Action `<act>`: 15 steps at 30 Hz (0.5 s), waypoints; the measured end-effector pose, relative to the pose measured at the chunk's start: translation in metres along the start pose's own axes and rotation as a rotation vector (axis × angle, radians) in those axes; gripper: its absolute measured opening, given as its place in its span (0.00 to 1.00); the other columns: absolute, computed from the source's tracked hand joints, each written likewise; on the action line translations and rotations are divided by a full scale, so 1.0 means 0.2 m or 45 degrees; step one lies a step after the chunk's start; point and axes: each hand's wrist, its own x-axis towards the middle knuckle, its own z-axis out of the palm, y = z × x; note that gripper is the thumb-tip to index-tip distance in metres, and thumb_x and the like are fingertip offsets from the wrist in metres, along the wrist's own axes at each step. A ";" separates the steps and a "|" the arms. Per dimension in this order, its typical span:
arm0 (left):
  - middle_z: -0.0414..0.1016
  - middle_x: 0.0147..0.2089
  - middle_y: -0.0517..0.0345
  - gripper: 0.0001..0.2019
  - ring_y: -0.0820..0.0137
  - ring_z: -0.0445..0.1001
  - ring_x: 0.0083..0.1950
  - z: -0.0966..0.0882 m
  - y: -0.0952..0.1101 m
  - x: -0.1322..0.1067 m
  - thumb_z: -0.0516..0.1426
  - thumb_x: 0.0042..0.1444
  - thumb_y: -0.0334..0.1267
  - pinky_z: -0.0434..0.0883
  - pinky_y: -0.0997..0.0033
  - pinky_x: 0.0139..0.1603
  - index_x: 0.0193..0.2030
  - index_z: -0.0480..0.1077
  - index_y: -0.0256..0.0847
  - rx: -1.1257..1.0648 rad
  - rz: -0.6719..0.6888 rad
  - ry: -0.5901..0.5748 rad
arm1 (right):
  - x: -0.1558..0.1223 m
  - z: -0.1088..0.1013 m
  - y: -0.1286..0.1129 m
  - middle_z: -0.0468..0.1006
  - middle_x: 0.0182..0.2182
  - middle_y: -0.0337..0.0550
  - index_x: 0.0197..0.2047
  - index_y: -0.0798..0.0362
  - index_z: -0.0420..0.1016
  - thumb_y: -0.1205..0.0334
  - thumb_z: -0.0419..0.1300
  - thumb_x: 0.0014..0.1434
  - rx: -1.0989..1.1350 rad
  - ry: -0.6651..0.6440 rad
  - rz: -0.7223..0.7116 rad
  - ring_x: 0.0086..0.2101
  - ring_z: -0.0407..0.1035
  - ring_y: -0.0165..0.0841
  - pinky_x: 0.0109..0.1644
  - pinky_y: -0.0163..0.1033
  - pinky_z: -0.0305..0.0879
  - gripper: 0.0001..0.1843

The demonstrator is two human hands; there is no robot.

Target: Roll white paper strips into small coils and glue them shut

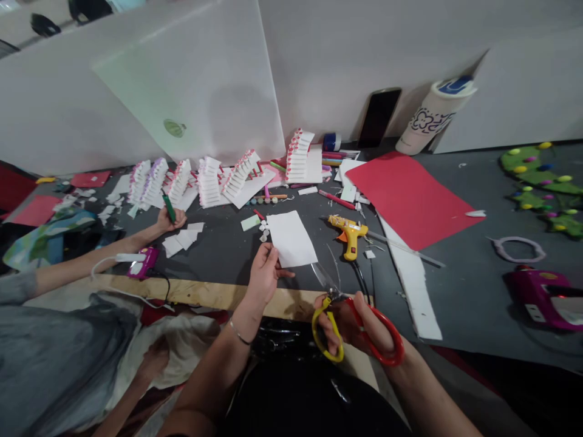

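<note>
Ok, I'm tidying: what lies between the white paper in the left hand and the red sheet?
In the head view, a yellow glue gun lies between the white paper and the red sheet, with a red pen farther back.

Dark grey bench top [460,291], pale front edge [209,292] | centre: yellow glue gun [350,233] lying flat | right of it: white strip [421,297], far end under red sheet [414,197] | back: white tumbler [430,118] standing, dark phone [379,118] propped | right end: green pompom-dotted piece [523,161], magenta box [523,288] | left: white cards [184,238], overlapping
</note>
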 end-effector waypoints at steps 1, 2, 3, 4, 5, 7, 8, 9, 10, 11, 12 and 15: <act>0.71 0.27 0.63 0.18 0.75 0.71 0.23 0.00 -0.01 -0.01 0.65 0.50 0.49 0.74 0.77 0.21 0.36 0.64 0.40 0.014 -0.018 -0.031 | 0.01 0.01 0.00 0.68 0.30 0.41 0.50 0.53 0.71 0.28 0.51 0.56 0.019 0.012 -0.019 0.26 0.62 0.29 0.31 0.39 0.68 0.37; 0.72 0.28 0.62 0.19 0.74 0.72 0.24 0.01 -0.01 -0.01 0.65 0.50 0.50 0.74 0.76 0.21 0.38 0.65 0.40 0.025 -0.041 -0.060 | 0.03 0.02 0.00 0.68 0.30 0.40 0.50 0.53 0.71 0.28 0.52 0.56 0.043 0.034 -0.047 0.25 0.61 0.29 0.31 0.38 0.67 0.37; 0.74 0.29 0.60 0.20 0.72 0.74 0.24 0.01 -0.02 -0.02 0.65 0.49 0.51 0.74 0.75 0.21 0.39 0.65 0.40 0.031 -0.061 -0.085 | 0.05 0.03 0.01 0.67 0.29 0.39 0.49 0.53 0.71 0.29 0.52 0.55 0.066 0.062 -0.076 0.25 0.59 0.28 0.31 0.38 0.67 0.36; 0.75 0.31 0.59 0.21 0.71 0.75 0.25 0.01 -0.03 -0.02 0.65 0.49 0.52 0.75 0.74 0.22 0.40 0.65 0.40 0.030 -0.072 -0.098 | 0.06 0.03 0.02 0.66 0.28 0.39 0.48 0.53 0.71 0.29 0.53 0.55 0.086 0.087 -0.104 0.25 0.58 0.28 0.31 0.38 0.66 0.36; 0.76 0.31 0.58 0.21 0.71 0.75 0.26 0.01 -0.03 -0.02 0.66 0.48 0.52 0.75 0.74 0.23 0.39 0.65 0.40 0.019 -0.079 -0.102 | 0.08 0.04 0.03 0.66 0.28 0.38 0.47 0.53 0.72 0.29 0.53 0.55 0.100 0.110 -0.130 0.24 0.57 0.27 0.30 0.37 0.65 0.35; 0.76 0.32 0.59 0.20 0.71 0.76 0.29 0.00 -0.04 -0.02 0.67 0.47 0.49 0.77 0.72 0.28 0.37 0.65 0.39 -0.044 -0.093 -0.103 | 0.10 0.03 0.06 0.66 0.28 0.38 0.45 0.53 0.72 0.30 0.54 0.55 0.107 0.135 -0.171 0.24 0.56 0.27 0.30 0.38 0.64 0.33; 0.76 0.31 0.60 0.19 0.71 0.76 0.30 0.00 -0.05 -0.01 0.67 0.47 0.48 0.78 0.71 0.31 0.35 0.65 0.39 -0.091 -0.104 -0.110 | 0.11 0.02 0.08 0.66 0.28 0.39 0.44 0.52 0.72 0.30 0.54 0.55 0.097 0.145 -0.185 0.24 0.56 0.28 0.29 0.38 0.63 0.33; 0.76 0.31 0.60 0.18 0.71 0.76 0.31 -0.01 -0.05 0.00 0.67 0.48 0.46 0.78 0.70 0.34 0.34 0.65 0.39 -0.141 -0.120 -0.128 | 0.12 0.00 0.10 0.66 0.28 0.39 0.43 0.52 0.72 0.30 0.54 0.55 0.083 0.159 -0.199 0.24 0.57 0.28 0.29 0.38 0.62 0.32; 0.76 0.32 0.59 0.17 0.70 0.76 0.33 -0.02 -0.05 0.01 0.67 0.49 0.46 0.78 0.68 0.35 0.35 0.66 0.38 -0.187 -0.141 -0.154 | 0.13 -0.01 0.12 0.66 0.28 0.39 0.43 0.51 0.72 0.30 0.54 0.55 0.066 0.176 -0.208 0.24 0.57 0.29 0.28 0.38 0.62 0.31; 0.77 0.34 0.58 0.16 0.69 0.77 0.34 -0.02 -0.05 0.02 0.66 0.50 0.46 0.78 0.66 0.36 0.36 0.67 0.38 -0.222 -0.165 -0.186 | 0.14 -0.03 0.13 0.65 0.29 0.39 0.43 0.50 0.72 0.31 0.54 0.56 0.047 0.195 -0.210 0.24 0.58 0.29 0.28 0.39 0.61 0.30; 0.78 0.35 0.55 0.17 0.67 0.77 0.35 -0.02 -0.06 0.04 0.65 0.51 0.48 0.78 0.65 0.37 0.38 0.69 0.38 -0.245 -0.189 -0.218 | 0.15 -0.05 0.14 0.65 0.29 0.39 0.43 0.50 0.72 0.31 0.54 0.56 0.025 0.211 -0.209 0.24 0.58 0.29 0.28 0.39 0.61 0.29; 0.80 0.42 0.47 0.23 0.61 0.79 0.39 -0.01 -0.07 0.08 0.64 0.52 0.50 0.78 0.61 0.39 0.48 0.72 0.36 -0.252 -0.260 -0.293 | 0.17 -0.08 0.15 0.65 0.28 0.39 0.43 0.49 0.71 0.32 0.55 0.56 -0.034 0.239 -0.210 0.25 0.58 0.29 0.28 0.38 0.61 0.28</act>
